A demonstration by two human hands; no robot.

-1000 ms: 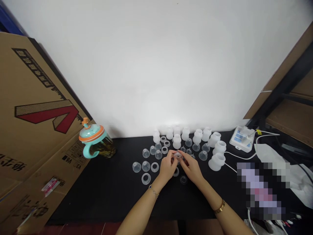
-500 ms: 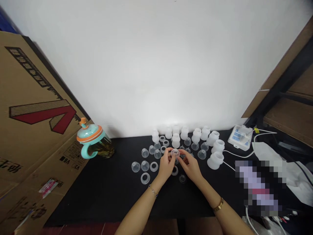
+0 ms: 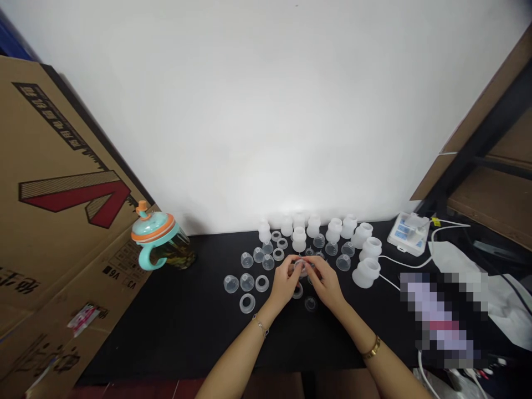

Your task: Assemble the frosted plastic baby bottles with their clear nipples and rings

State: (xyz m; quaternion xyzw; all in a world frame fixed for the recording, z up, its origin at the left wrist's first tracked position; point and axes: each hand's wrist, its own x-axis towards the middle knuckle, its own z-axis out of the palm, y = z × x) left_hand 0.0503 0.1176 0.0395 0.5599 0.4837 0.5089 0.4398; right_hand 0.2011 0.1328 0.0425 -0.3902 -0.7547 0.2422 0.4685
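Note:
Both hands meet over the middle of the black table around a clear ring-shaped bottle collar [image 3: 300, 265]. My left hand [image 3: 286, 280] pinches its left side, thumb on top. My right hand [image 3: 325, 280] grips the right side with thumb and fingers. The fingers hide part of the collar, and I cannot tell whether a nipple sits inside it. Just below the hands lie another collar [image 3: 297, 291] and a clear silicone nipple [image 3: 310, 303]. Clear domed caps [image 3: 246, 282] and more collars [image 3: 261, 284] are spread to the left. Beyond the hands are several more nipples [image 3: 310, 252].
Several small white bottles [image 3: 298, 239] stand along the wall and down the right. A teal-lidded jug [image 3: 164, 238] is at left beside a large cardboard box [image 3: 62, 221]. To the right are a plastic case [image 3: 408, 234], white cables [image 3: 432, 252] and a blurred purple item [image 3: 436, 316].
The hands have come closer together and tilted the collar, thumbs now pressing on it. Their fingers cover more of it than before. The things on the table have stayed put.

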